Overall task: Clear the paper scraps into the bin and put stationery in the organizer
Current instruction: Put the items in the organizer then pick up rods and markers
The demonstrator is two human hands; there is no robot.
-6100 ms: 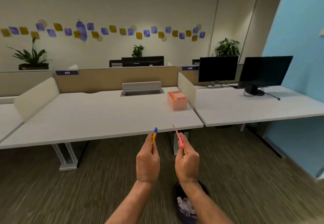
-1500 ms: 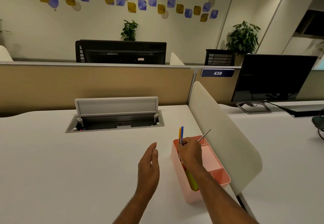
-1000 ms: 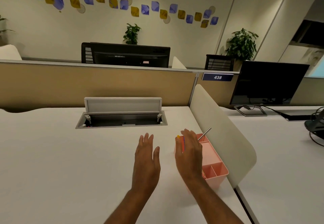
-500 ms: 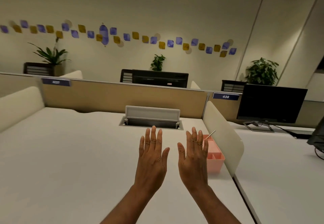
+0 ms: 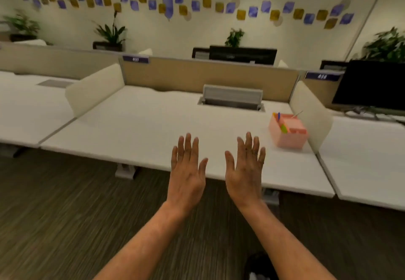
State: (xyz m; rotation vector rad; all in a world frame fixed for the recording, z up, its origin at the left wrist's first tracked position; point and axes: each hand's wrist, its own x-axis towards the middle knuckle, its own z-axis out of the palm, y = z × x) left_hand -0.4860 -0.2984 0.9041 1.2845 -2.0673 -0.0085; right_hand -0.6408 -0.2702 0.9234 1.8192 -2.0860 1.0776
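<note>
Right hand (image 5: 244, 171) is spread wide, palm down, nothing in it, hovering over the front edge of the worktop (image 5: 153, 130). Left hand (image 5: 186, 170) same deal, flat and empty, just beside it. The pink organizer (image 5: 288, 134) sits up and to the right of both, near the worktop's right edge against the side divider (image 5: 311, 113), w/ a couple pens (image 5: 277, 116) standing upright in its back corner. So right hand is the nearer one, tbh. Bin (image 5: 257, 266) is down on the floor by the right forearm, mostly cut off. No scraps left on top afaict, so prob done.
</note>
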